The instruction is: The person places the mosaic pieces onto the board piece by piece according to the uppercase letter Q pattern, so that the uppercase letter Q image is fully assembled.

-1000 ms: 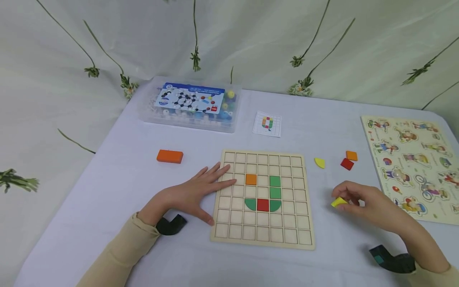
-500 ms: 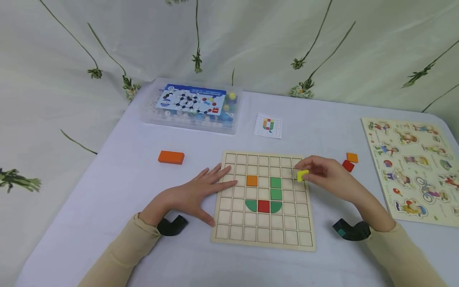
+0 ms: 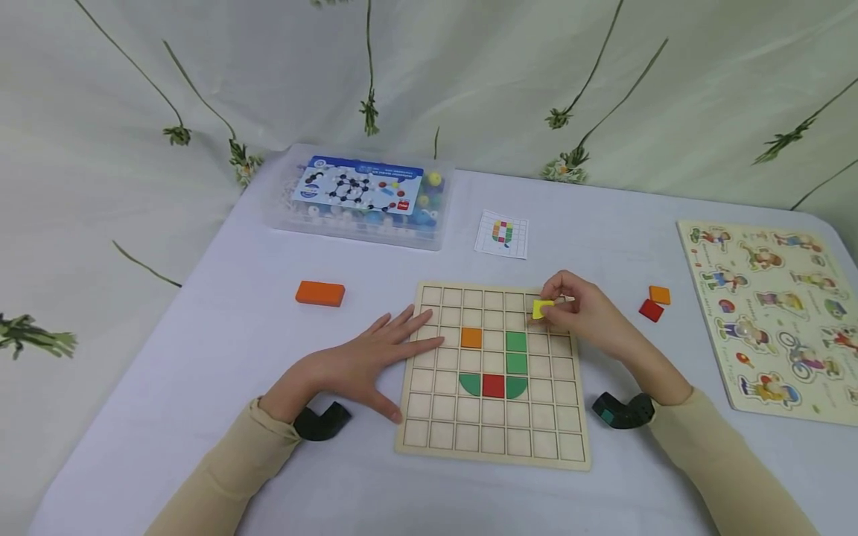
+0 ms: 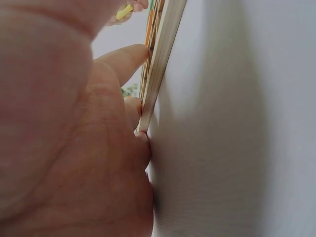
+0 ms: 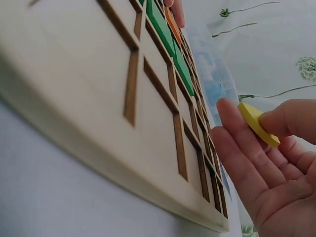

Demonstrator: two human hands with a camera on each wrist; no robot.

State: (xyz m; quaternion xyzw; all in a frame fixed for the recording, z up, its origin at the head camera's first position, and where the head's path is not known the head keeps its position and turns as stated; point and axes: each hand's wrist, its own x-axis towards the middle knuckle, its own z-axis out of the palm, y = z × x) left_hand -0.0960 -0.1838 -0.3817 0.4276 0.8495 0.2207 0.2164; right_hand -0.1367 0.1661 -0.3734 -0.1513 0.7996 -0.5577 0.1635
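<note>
A wooden grid board (image 3: 492,429) lies on the table, holding an orange square (image 3: 471,338), two green squares (image 3: 516,363), a red square (image 3: 493,385) and two green quarter-rounds (image 3: 471,384). The left hand (image 3: 358,365) rests spread on the board's left edge; its fingers touch the rim in the left wrist view. Over the board's upper right, the right hand (image 3: 590,316) pinches a yellow piece (image 3: 541,309) between thumb and fingers. The right wrist view shows that yellow piece (image 5: 257,124) held clear of the board (image 5: 163,195), its curved edge visible.
An orange block (image 3: 320,293) lies left of the board. Behind stand a clear box of beads (image 3: 355,197) and a small pattern card (image 3: 502,234). To the right are a red piece (image 3: 651,310), an orange piece (image 3: 660,295) and a picture board (image 3: 771,313).
The right hand has moved left from beside the board to above its upper right, carrying a yellow piece. The yellow quarter-round behind its earlier place is no longer seen there. The left hand stays put.
</note>
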